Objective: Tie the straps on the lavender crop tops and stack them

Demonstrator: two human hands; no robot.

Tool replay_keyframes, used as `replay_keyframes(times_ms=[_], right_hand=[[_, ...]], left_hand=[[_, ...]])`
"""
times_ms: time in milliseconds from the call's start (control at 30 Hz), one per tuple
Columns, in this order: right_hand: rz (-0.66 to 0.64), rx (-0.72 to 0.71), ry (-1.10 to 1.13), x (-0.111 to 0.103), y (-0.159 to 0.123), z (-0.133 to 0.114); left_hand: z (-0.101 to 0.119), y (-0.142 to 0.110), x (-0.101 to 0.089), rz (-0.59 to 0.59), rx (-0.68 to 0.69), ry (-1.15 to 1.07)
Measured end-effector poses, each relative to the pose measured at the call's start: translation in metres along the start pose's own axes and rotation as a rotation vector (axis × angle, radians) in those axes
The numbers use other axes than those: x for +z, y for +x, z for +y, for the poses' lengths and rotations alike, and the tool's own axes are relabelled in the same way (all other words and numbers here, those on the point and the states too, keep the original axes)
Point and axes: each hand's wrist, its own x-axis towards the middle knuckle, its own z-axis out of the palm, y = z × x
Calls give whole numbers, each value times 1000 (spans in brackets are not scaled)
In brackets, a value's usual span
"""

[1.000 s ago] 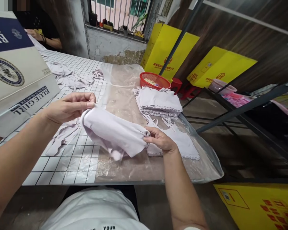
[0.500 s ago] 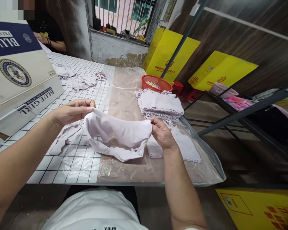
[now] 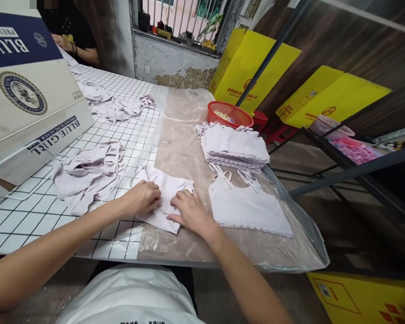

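A pale lilac camisole top [image 3: 168, 191] lies bunched on the table in front of me. My left hand [image 3: 144, 198] is closed on its left part, the fingers curled into the fabric. On its right side rests my right hand [image 3: 191, 210], fingers spread over the cloth and thumb apart. Just right of that hand, a flat camisole [image 3: 249, 204] shows its straps and scalloped hem. Behind it stands a neat stack of camisoles [image 3: 236, 144]. To the left, more camisoles lie in a loose heap [image 3: 87, 175].
A large carton [image 3: 27, 112] stands at the left. Clear plastic sheeting [image 3: 178, 135] covers part of the grid-patterned table [image 3: 101, 229]. Farther back are a red basket [image 3: 229, 114], more garments [image 3: 118, 108] and yellow boxes [image 3: 256, 67]. A metal rack [image 3: 357, 173] borders the right; a co-worker [image 3: 74, 36] sits far left.
The camisole, held stretched between both hands before, is now down on the table and bunched. Both hands moved closer together; the right hand's pinch has opened onto the fabric. The view shifted slightly.
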Motion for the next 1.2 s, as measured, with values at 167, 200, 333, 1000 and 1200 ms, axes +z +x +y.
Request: replay_keyframes(times_ms=[167,200,333,1000,1200], right_hand=[[161,81,283,-1,6,13],[232,120,415,-4,8,16],[412,293,930,-18,17,17],[513,268,527,-89,8,35],[506,195,448,-90,20,19]], left_hand=[[-11,-18,-3,-88,-1,40],[-12,-21,-4,-91,-35,45],[-3,-19,-8,10,-251,46],[10,-3,-124,399,-498,-157],[31,14,-80,308,-206,-394]])
